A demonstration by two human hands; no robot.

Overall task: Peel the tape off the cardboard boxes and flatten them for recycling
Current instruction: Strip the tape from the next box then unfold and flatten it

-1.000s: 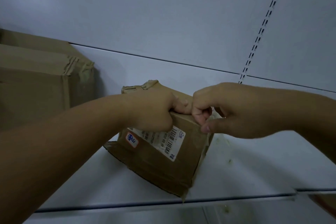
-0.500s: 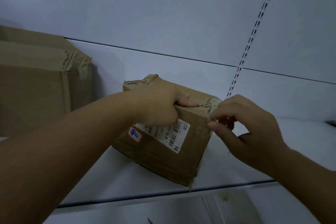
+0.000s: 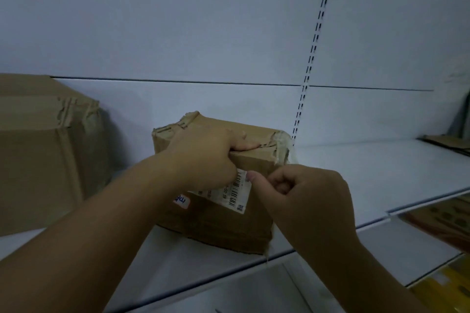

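A small brown cardboard box (image 3: pixel 223 226) stands on a white shelf (image 3: pixel 356 175), with a white barcode label (image 3: pixel 235 192) on its front and wrinkled clear tape (image 3: pixel 281 145) over its top right corner. My left hand (image 3: pixel 203 157) grips the box's top front edge, thumb lying on the top face. My right hand (image 3: pixel 302 198) is at the front right edge, fingers curled, thumb tip against the label's corner. Whether it pinches the label or tape is unclear.
A bigger taped cardboard box (image 3: pixel 43 150) stands at the left of the shelf. Flat cardboard (image 3: pixel 447 143) lies at the far right. A slotted upright (image 3: pixel 314 51) runs up the white back wall. Yellow and orange packages (image 3: pixel 442 221) sit on the shelf below.
My right hand moved from the box's top right corner down to the front edge beside the label. My left hand kept its grip. The view shifted, bringing the box lower.
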